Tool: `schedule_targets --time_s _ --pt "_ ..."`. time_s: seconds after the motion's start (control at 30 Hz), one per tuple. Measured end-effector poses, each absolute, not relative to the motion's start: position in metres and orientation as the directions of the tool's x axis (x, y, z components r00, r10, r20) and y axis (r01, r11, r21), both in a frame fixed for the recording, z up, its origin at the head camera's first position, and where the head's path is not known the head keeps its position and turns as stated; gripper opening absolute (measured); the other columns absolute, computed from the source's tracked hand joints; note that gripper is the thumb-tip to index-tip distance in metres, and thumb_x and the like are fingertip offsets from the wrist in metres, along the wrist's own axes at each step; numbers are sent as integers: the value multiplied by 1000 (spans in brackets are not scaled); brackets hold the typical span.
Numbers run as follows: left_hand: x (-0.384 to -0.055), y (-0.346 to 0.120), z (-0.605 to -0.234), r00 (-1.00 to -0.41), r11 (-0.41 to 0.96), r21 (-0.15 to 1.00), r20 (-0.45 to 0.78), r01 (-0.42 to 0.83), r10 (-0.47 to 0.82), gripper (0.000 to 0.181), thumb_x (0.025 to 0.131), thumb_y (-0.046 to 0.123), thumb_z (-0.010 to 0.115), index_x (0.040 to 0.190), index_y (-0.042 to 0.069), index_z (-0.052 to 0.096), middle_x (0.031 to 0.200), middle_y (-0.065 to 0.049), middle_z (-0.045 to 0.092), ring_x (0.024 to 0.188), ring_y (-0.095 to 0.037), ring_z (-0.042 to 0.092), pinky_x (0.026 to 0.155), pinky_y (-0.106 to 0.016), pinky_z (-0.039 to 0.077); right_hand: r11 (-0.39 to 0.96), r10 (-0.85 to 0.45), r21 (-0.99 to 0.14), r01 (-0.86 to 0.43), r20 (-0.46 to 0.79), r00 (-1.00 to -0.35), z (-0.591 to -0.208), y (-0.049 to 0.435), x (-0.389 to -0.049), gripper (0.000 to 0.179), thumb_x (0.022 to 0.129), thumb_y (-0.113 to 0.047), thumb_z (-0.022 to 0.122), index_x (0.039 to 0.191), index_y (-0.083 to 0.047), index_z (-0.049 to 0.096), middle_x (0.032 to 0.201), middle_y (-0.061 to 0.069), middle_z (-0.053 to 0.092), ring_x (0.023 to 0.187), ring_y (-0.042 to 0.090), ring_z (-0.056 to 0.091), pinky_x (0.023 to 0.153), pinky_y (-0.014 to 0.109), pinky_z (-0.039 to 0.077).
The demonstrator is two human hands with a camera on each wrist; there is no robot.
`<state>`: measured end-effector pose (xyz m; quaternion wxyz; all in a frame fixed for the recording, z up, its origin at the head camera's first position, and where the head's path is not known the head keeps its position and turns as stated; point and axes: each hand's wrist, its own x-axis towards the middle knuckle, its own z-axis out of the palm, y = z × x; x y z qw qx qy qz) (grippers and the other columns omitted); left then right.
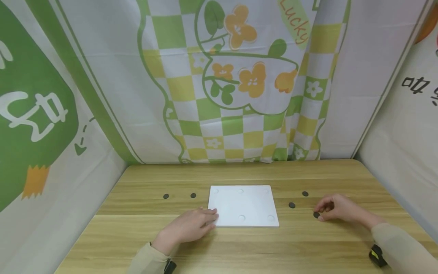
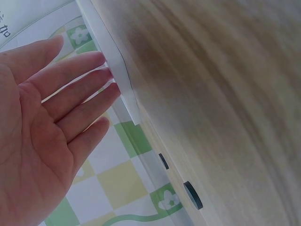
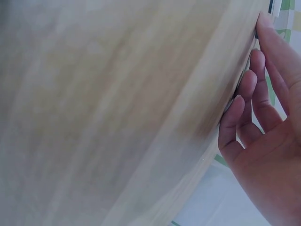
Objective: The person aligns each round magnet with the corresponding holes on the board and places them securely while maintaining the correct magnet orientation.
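A white rectangular board (image 1: pixel 244 205) with several shallow round recesses lies flat on the wooden table. My left hand (image 1: pixel 195 224) has its straight fingers on the board's left front corner, covering part of it. In the left wrist view those fingertips touch the edge of the board (image 2: pixel 123 82). Right of the board, my right hand (image 1: pixel 338 208) pinches a small black disc (image 1: pixel 316 215) at the tabletop between thumb and fingers. From the right wrist, the hand (image 3: pixel 273 113) hides most of that disc, and its other fingers are bent against the table.
Two black discs, one farther out (image 1: pixel 165 196) and one nearer the board (image 1: pixel 193 195), lie to the left. Two more, a nearer disc (image 1: pixel 292 205) and a farther disc (image 1: pixel 305 193), lie between board and right hand. Patterned curtains (image 1: pixel 239 133) hang behind the table (image 1: pixel 246 251).
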<state>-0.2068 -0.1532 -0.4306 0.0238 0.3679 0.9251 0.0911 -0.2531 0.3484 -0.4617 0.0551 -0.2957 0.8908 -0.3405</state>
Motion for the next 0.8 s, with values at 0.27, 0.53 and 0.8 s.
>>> schedule_targets --time_s 0.27,0.53,0.8 --pt "-206 -153 -429 -720 703 191 30 685 693 36 98 25 51 127 7 60 137 -10 54 125 -27 53 106 -47 42 592 -588 -613 -524 117 -801 -463 351 -255 20 76 -24 79 92 -13 72 88 -5 67 75 0 59 64 19 54" --pt "-206 -153 -429 -728 710 203 16 674 686 36 98 26 50 128 8 60 138 -9 53 126 -27 52 108 -46 40 556 -616 -622 -551 138 -776 -461 350 -255 18 76 -21 79 91 -13 72 87 -3 69 75 2 60 64 20 55" --pt "-206 -153 -429 -730 713 208 10 670 683 36 98 26 49 128 8 59 138 -9 53 127 -26 52 109 -46 39 548 -626 -568 -615 209 -751 -465 350 -258 17 74 -21 81 87 -16 72 83 -6 68 71 1 59 60 20 54"
